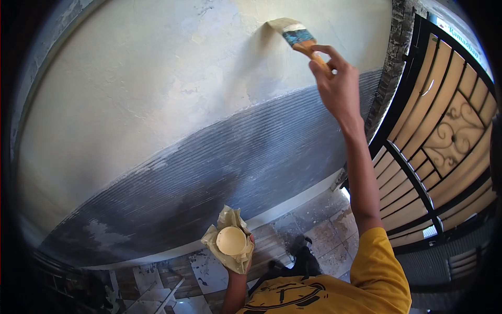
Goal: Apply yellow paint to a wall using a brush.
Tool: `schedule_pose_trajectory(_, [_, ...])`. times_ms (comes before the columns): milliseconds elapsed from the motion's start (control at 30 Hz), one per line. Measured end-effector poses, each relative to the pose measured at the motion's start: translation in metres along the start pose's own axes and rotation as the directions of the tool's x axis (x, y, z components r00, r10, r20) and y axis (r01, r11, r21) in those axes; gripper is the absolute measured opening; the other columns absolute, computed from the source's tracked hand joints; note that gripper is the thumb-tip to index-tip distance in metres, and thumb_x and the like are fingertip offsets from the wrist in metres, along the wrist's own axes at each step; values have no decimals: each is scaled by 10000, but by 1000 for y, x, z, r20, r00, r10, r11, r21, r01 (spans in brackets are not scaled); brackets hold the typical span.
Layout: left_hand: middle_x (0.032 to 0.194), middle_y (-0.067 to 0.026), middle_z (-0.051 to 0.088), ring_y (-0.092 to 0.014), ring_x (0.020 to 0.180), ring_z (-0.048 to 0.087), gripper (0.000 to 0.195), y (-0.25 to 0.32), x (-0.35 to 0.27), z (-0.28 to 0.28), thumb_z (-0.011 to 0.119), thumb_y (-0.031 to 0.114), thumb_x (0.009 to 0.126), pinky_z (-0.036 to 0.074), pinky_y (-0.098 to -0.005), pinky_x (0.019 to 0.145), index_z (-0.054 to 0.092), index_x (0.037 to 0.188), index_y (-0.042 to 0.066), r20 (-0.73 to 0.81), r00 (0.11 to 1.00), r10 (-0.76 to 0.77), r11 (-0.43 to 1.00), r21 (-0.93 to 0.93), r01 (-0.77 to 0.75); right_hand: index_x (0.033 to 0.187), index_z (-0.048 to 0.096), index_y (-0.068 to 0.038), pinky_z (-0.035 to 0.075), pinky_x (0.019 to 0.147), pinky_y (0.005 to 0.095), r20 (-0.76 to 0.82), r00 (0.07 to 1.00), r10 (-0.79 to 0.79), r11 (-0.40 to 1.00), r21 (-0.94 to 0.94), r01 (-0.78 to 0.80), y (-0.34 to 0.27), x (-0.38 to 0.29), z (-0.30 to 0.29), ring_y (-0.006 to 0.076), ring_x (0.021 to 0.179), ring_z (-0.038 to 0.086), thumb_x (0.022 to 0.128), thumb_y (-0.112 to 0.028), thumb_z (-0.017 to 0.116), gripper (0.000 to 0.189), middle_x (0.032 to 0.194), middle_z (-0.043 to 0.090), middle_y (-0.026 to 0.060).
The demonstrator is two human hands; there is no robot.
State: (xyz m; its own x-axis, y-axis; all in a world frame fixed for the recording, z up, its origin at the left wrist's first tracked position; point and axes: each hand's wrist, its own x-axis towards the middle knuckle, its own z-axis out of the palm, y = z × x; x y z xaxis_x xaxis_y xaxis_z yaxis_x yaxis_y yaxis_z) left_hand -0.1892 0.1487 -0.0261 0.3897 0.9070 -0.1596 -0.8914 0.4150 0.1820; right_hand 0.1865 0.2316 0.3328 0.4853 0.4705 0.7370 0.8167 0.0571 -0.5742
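Note:
My right hand (pixel 337 80) grips the wooden handle of a flat paintbrush (pixel 300 37), raised high at the upper right. Its bristles press against the cream upper part of the wall (pixel 157 78) and bend to the left. Low in the middle, my left hand (pixel 250 251) holds a round cup (pixel 231 240) of cream paint, with crumpled brownish wrapping (pixel 231 219) around it. The wrapping covers most of the left fingers. Patches of rough, uneven surface show on the cream area near the brush.
Grey ribbed cladding (pixel 219 157) covers the lower wall above a pale baseboard (pixel 282 212). A black metal gate (pixel 423 184) with tan backing stands at the right. The tiled floor (pixel 325 243) is spotted. Thin pale strips (pixel 170 294) lie at the lower left.

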Motion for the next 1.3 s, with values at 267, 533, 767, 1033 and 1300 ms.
schedule_pose_trajectory(267, [1515,-105,536,-312,1360,546,517,-12,2,22,513,384,1101,454,-555,1167,430,1539,124,-70,997,-28,993,-121,20,1216,721,-22,530,664,489,221,971,86,995,-64,-74,47,-62,37,444,642,678,943,-107,718,285,700,656,278])
schedule_pose_trajectory(533, [1458,-110,581,-250,1178,647,592,-38,47,100,528,472,1070,634,-427,885,475,1519,90,56,998,0,980,200,-11,1218,753,1,480,580,248,691,722,32,972,148,-185,27,-127,-59,71,677,653,938,-7,696,285,823,755,108])
schedule_pose_trajectory(767, [1466,-125,590,-343,1317,619,622,-108,59,83,388,571,1092,556,-554,1061,489,1510,123,-143,989,45,998,57,-37,1155,768,31,642,754,299,872,378,-311,942,335,2,33,-127,-93,220,862,797,793,118,763,372,1046,791,206])
schedule_pose_trajectory(1033, [1511,-139,554,-334,1358,585,634,-194,67,87,361,562,1095,528,-528,1104,472,1539,123,223,972,-73,956,-263,132,1089,779,27,611,707,364,941,175,-291,941,248,231,69,-101,-98,299,802,790,862,-7,778,230,962,796,188])
schedule_pose_trajectory(1300, [1481,-134,573,-331,1319,609,593,-252,79,98,398,535,1108,545,-512,1088,481,1518,114,222,973,-60,934,-332,133,1082,775,31,587,675,373,912,256,-321,943,284,171,127,-80,-136,298,704,769,863,1,746,223,864,781,195])
